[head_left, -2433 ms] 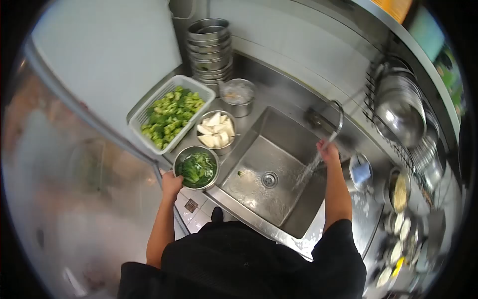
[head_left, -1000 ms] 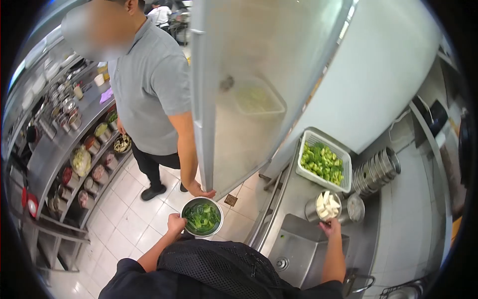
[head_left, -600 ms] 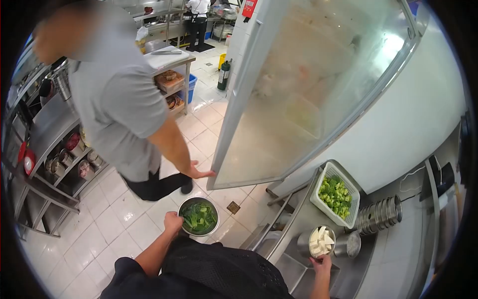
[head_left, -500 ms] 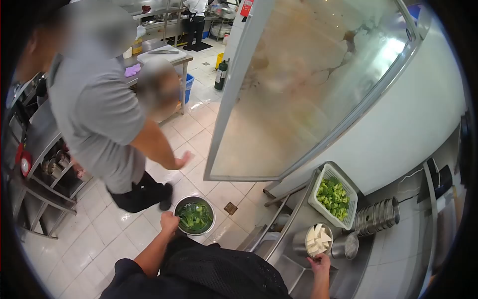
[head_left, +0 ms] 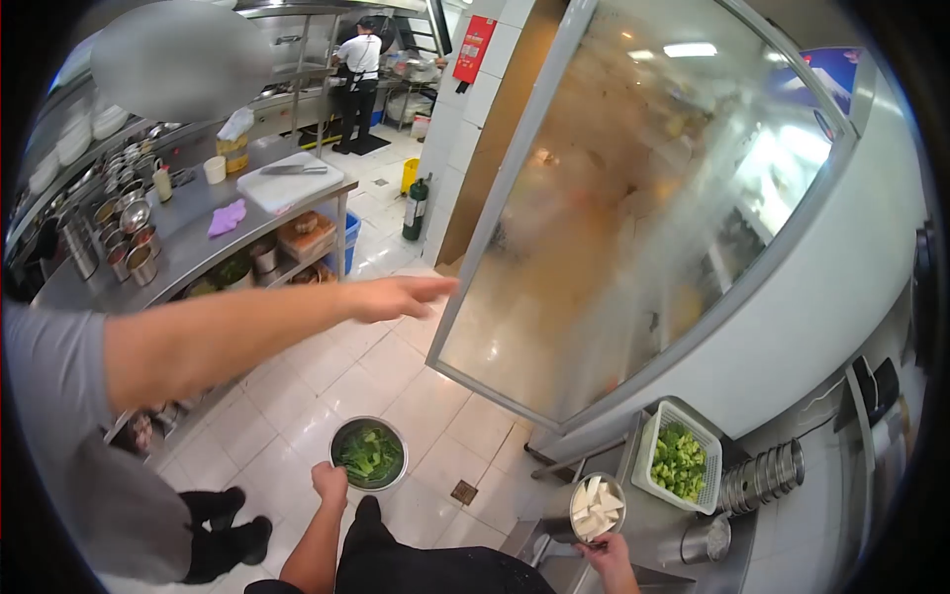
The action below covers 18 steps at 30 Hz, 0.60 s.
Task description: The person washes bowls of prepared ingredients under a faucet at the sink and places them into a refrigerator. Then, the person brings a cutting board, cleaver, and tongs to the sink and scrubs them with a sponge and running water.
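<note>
My left hand (head_left: 330, 482) is closed on the rim of a round steel bowl (head_left: 382, 486) held low over the floor tiles. Leafy greens (head_left: 368, 450) fill it. On my other side, my right hand (head_left: 608, 550) grips the edge of a steel pot (head_left: 558, 515). White blocks that look like tofu (head_left: 597, 507) are piled inside that pot. The pot is by the front edge of the steel counter; its underside is hidden.
A co-worker's arm (head_left: 247, 327) stretches across in front of me. A glass door (head_left: 594, 228) stands ahead. On the right counter are a white basket (head_left: 641, 465) of broccoli (head_left: 679, 461), a steel container (head_left: 693, 543) and stacked pots (head_left: 762, 477). A floor drain (head_left: 463, 492) lies ahead.
The pot of white blocks has moved left, away from the basket and steel container. The co-worker has come nearer on the left and raised an outstretched arm. My view has shifted.
</note>
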Tool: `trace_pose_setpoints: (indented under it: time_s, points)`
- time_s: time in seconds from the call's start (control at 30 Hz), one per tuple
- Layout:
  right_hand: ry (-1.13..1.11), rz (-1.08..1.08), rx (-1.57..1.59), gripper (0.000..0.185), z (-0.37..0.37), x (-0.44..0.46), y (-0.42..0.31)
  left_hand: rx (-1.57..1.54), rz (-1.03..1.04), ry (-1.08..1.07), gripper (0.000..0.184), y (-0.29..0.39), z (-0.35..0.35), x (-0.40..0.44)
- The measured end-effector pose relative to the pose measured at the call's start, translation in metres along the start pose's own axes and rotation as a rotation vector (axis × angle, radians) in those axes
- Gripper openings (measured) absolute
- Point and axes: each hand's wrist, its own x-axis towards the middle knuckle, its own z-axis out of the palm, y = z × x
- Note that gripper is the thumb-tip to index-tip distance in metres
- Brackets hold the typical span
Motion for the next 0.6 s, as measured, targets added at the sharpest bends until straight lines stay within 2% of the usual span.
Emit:
trace_pose_setpoints:
  time_s: [0.1, 0.3, 0.33, 0.37, 0.4, 0.43, 0.47, 0.53, 0.57, 0.6]
  points:
    - [-0.034, -0.006, 0.05, 0.062, 0.024, 0.015, 0.03, -0.037, 0.049, -0.003, 0.006, 0.022, 0.006, 0.056]
    - [0.169, 0.017, 0.13, 0.053, 0.053, 0.008, 0.082, 0.003, 0.046, -0.102, 0.005, 0.055, 0.033, 0.135]
    - [-0.022, -0.191, -0.277, 0.056, 0.029, 0.014, 0.1, 0.004, 0.052, -0.11, 0.007, 0.059, 0.045, 0.143]
    - [-0.104, -0.513, -0.802, 0.058, -0.004, 0.027, 0.12, 0.005, 0.063, -0.13, 0.007, 0.06, 0.057, 0.149]
    - [-0.088, -0.85, -1.11, 0.06, -0.036, 0.04, 0.139, 0.017, 0.038, -0.144, 0.007, 0.061, 0.069, 0.157]
    - [0.084, -0.711, -1.302, 0.047, 0.001, 0.0, 0.127, 0.026, 0.013, -0.156, 0.008, 0.065, 0.083, 0.165]
    - [0.035, -0.615, -1.129, 0.041, 0.049, -0.034, 0.114, 0.03, 0.023, -0.172, 0.008, 0.069, 0.094, 0.168]
    - [-0.013, -0.432, -0.767, 0.03, 0.146, -0.103, 0.088, -0.15, -0.063, -0.288, 0.009, 0.085, 0.123, 0.172]
    - [0.038, -0.509, -1.067, 0.029, 0.161, -0.108, 0.08, -0.225, -0.073, -0.226, 0.009, 0.089, 0.144, 0.174]
    - [0.053, -0.505, -1.049, 0.029, 0.139, -0.086, 0.091, -0.211, -0.059, -0.241, 0.009, 0.098, 0.161, 0.178]
